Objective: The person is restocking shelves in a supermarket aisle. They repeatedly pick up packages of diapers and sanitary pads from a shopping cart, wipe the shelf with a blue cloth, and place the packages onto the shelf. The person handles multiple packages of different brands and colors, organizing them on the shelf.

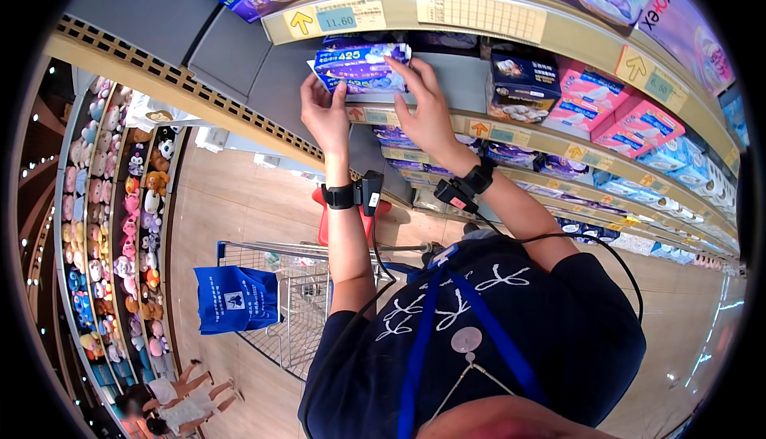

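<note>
A purple and blue soft package, apparently of sanitary pads (363, 74), is tilted at the front of a shelf, below an upper ledge. My left hand (325, 116) is closed on its left end, the thumb on the near face and the fingers around the side. At the package's right end, my right hand (424, 104) has its fingers stretched out. Its index fingertip lies against the package while the thumb stands apart below. Behind the package, more dark purple packs are partly hidden in the shelf.
To the right stand a dark box (523, 84) and pink packs (589, 100). Price strips (511, 133) line the shelf edges. Behind me are a shopping cart (299, 311) with a blue bag (237, 299), and a red stool (323, 220). Plush toys (128, 232) fill the left racks; people are at lower left.
</note>
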Motion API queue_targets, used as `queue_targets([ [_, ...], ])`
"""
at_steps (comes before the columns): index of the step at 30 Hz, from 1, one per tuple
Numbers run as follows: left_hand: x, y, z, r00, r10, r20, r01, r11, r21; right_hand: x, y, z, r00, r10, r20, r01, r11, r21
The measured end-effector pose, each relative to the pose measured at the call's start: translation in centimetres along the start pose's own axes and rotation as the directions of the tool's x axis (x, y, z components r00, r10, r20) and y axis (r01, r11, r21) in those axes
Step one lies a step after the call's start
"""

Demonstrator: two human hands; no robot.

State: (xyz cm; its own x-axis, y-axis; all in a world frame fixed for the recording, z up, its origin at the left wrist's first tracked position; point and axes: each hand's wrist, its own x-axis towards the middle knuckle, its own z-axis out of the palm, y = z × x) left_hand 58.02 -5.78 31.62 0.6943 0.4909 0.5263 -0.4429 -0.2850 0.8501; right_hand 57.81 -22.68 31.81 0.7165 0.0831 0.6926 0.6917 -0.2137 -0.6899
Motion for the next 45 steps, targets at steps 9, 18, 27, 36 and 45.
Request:
queue_targets([
  [9,-1.3,-2.4,-1.2,0.998,0.000,0.062,-0.022,0.933,0.360,-1.0,0.7,0.1,0.988,-0.010,0.154,0.018,0.999,-0.050],
  [18,-13.2,5.5,-12.4,0.981,-0.169,-0.095,0.191,0.757,0.624,-6.8,-5.0,5.8,0.936,-0.125,0.330,0.011,0.944,0.329],
  [27,-35.0,5.2,-30.5,0.563,-0.499,-0.659,0.822,0.421,0.384,-24.8,-8.1,19.8,0.069,-0.185,0.980,-0.540,0.819,0.192],
  [36,-55.0,-6.1,-43.4,0.084,-0.771,-0.631,0.991,0.001,0.131,-43.9,-0.7,32.0,-0.526,0.082,0.846,-0.016,0.994,-0.106],
  [45,-55.6,-7.5,-43.0,-0.090,-0.671,-0.736,0.974,-0.215,0.077,-45.1,-2.2,30.0,-0.456,0.306,0.836,0.125,0.952,-0.280],
])
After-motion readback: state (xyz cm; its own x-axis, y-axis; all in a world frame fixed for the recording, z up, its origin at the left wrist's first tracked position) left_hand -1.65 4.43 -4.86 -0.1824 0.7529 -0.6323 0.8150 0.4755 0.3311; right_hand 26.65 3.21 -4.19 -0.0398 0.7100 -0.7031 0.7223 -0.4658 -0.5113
